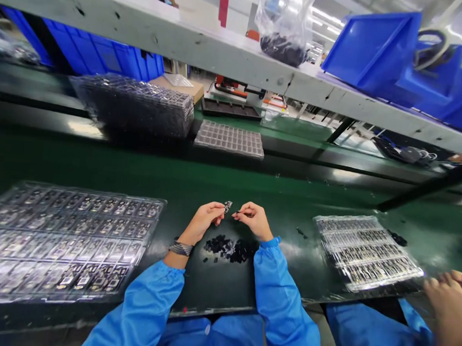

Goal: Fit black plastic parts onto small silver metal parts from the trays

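My left hand pinches a small circuit board between thumb and fingers. Just to its right, my right hand is closed on a tiny black piece, too small to name more exactly. A narrow gap separates the two hands. Below them a loose pile of small black pieces lies on the green work surface. On the left, a clear plastic tray holds rows of circuit boards. Another clear tray with rows of small parts lies on the right.
A stack of clear trays and a single clear tray stand at the back. Overhead runs a white shelf with blue bins and a bag of black parts. At right are a co-worker's hands.
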A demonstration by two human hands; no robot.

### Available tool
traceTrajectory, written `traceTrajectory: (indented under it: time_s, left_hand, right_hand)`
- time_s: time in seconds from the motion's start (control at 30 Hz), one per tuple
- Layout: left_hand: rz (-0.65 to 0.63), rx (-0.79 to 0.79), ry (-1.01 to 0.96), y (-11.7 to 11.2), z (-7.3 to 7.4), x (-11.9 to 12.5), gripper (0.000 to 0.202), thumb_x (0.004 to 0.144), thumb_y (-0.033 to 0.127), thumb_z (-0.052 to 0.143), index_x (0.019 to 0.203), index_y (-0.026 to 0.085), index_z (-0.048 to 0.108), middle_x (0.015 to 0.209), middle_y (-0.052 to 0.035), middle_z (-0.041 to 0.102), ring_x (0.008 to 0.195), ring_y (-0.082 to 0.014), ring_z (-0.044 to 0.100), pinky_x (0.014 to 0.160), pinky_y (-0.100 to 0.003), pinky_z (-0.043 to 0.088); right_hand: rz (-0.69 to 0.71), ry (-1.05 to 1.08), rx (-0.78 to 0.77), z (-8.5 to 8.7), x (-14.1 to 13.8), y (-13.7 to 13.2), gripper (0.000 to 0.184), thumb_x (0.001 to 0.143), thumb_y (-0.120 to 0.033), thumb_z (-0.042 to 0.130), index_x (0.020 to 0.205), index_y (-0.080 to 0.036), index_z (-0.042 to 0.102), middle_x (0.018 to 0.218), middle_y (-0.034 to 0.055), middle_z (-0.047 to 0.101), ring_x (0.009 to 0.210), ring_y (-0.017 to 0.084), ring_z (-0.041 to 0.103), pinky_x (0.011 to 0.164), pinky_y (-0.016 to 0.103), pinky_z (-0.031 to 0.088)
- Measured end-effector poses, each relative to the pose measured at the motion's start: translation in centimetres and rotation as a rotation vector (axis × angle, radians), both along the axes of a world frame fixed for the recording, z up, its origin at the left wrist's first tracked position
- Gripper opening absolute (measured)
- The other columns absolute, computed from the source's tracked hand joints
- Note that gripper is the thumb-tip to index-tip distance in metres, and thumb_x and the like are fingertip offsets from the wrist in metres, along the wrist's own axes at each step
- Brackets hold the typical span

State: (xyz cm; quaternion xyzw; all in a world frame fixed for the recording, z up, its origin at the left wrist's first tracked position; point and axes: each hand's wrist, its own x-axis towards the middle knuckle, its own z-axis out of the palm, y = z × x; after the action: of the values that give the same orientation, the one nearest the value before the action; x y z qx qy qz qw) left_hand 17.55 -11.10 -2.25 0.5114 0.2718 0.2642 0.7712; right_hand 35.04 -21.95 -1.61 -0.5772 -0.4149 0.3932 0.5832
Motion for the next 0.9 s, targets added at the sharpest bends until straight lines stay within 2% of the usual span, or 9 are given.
traceTrajectory:
  time_s: [0.17, 0.33, 0.7, 0.9]
  left_hand:
    - [-0.028, 0.045, 0.054, -0.7, -0.6, 0.4, 0.036, 0.073, 0.041, 0.079, 0.093, 0.013, 0.067, 0.068, -0.0003, 0.064, 0.054, -0.0098, 0.053, 0.054, -0.022, 0.040]
    - [-0.060, 0.094, 0.099, -1.4, 0.0, 0.5, 0.036, 0.074, 0.041, 0.080, 0.093, 0.014, 0.067, 0.067, 0.0002, 0.064, 0.053, -0.0093, 0.052, 0.055, -0.023, 0.040]
    - [-0.061, 0.133, 0.171, -1.8, 0.1, 0.6, 0.034, 0.076, 0.042, 0.078, 0.093, 0.014, 0.068, 0.067, -0.0004, 0.063, 0.054, -0.0102, 0.052, 0.055, -0.024, 0.041]
    - [-0.082, 0.151, 0.209, -1.6, 0.7, 0.2, 0.031, 0.077, 0.040, 0.077, 0.092, 0.014, 0.069, 0.066, -0.0008, 0.063, 0.054, -0.0106, 0.052, 0.056, -0.024, 0.042]
  right_hand:
    - [-0.037, -0.070, 0.012, -0.2, 0.2, -0.5, 0.026, 0.070, -0.034, 0.083, 0.079, -0.021, 0.063, 0.078, 0.0037, 0.075, 0.079, 0.023, 0.077, 0.077, 0.033, 0.060]
    - [-0.031, -0.137, 0.016, -0.5, 0.1, -0.4, 0.016, 0.074, -0.030, 0.078, 0.079, -0.020, 0.067, 0.078, 0.0043, 0.075, 0.075, 0.020, 0.074, 0.073, 0.032, 0.058]
    - [-0.012, -0.161, 0.010, -0.4, 0.4, -0.7, 0.020, 0.079, -0.036, 0.079, 0.083, -0.020, 0.068, 0.080, 0.0035, 0.076, 0.074, 0.019, 0.072, 0.075, 0.032, 0.057]
    - [0.002, -0.162, -0.009, -0.5, 0.8, -0.8, 0.021, 0.080, -0.036, 0.080, 0.085, -0.019, 0.070, 0.082, 0.0044, 0.077, 0.077, 0.020, 0.074, 0.078, 0.034, 0.058]
